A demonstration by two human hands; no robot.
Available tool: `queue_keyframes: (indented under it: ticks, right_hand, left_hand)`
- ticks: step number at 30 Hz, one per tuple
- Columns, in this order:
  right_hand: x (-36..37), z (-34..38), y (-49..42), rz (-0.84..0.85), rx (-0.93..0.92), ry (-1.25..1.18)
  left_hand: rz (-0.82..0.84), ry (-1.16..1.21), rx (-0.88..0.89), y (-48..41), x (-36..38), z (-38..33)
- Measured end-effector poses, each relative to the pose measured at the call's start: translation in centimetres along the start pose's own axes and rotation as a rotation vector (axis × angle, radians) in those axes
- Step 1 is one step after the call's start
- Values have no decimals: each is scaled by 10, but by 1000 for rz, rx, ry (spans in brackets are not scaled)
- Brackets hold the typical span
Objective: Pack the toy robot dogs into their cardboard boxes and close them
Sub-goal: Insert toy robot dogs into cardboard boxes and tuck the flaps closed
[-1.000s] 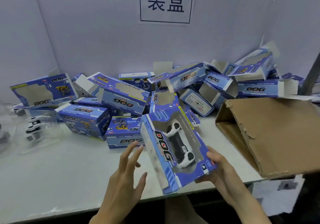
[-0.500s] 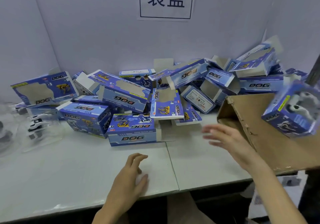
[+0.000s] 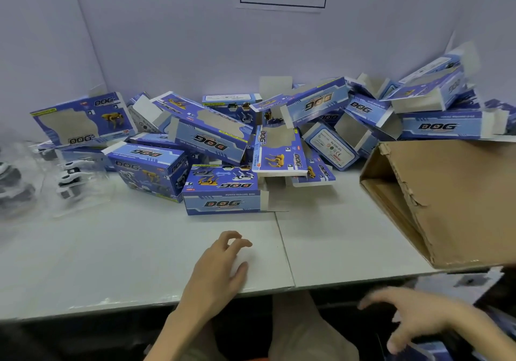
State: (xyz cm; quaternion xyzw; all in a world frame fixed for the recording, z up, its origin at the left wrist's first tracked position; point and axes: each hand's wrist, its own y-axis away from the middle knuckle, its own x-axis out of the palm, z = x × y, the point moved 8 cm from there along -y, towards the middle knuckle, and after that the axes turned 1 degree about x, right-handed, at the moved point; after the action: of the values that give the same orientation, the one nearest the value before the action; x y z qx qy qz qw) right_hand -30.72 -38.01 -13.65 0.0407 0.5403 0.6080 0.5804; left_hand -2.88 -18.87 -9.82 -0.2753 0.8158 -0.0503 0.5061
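Two hands: left hand (image 3: 220, 272) fingers (image 3: 238, 243) loosely curled, right hand (image 3: 418, 316) fingers (image 3: 374, 298) spread; about fifteen boxes (image 3: 222, 203).

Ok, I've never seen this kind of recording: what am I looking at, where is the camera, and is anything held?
There is no machine: a person works bare-handed, and the one camera sits on their head, looking forward and down. On the white table lies a heap of blue cardboard DOG boxes, many with flaps open. At the left are white toy robot dogs in clear plastic; at the right, a brown corrugated carton on its side. The left hand rests on the table, fingers loosely curled, holding nothing. The right hand is below the table edge, fingers spread, gripping nothing.
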Motion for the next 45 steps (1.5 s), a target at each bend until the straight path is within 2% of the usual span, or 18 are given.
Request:
queue_keyframes:
  ticks: [2,5,7,9,11,13,14,15,16,17,20,26,29,31,33,36,39,45]
  right_hand:
    - [5,-33,-16,-187,184,159]
    - [19,-73,-28,-333,351,94]
    - [36,-82,-38,-338,350,176]
    - [66,-82,-54,-272,256,250]
    - [63,-72,-61,-334,245,170]
    - [60,-69,-65,-228,284,360]
    - [55,-65,-61,-244,323,306]
    - [41,-54,-56,-349,356,304]
    - [38,-35,-47,-417,280,260]
    - [39,-13,-42,-419,163,110]
    - [39,46,-24,-282,-88,65]
    - [9,131,40,-306,-307,130]
    - [-2,166,79,-352,-425,134]
    - [-15,187,108,-456,-528,80]
    - [-36,197,135,-646,-621,-16]
    - [-66,203,164,-957,-744,-173]
    - [-82,210,173,-1156,-846,-402]
    - [-79,234,160,-1108,-994,-727]
  left_hand:
    - [-2,-2,3,1,0,0]
    - [-13,-6,8,1,0,-1]
    - [-11,-18,10,1,0,-2]
    - [-10,-30,13,0,0,-2]
    - [-8,-39,12,1,-1,-3]
    - [-7,-44,13,1,-1,-4]
    - [-7,-45,12,1,-1,-4]
    - [-8,-45,13,1,-1,-5]
    - [-8,-46,13,1,-1,-5]
    - [-11,-47,13,1,-2,-5]
    - [-22,-48,11,1,-2,-5]
    - [-15,-36,15,1,-3,-6]
    - [2,190,-43,4,-13,-10]
    - [53,447,-109,9,-20,-19]
    - [108,584,-131,17,-27,-35]
    - [172,697,-59,26,-41,-68]
    - [122,707,9,26,-62,-93]
    - [53,637,103,20,-73,-110]
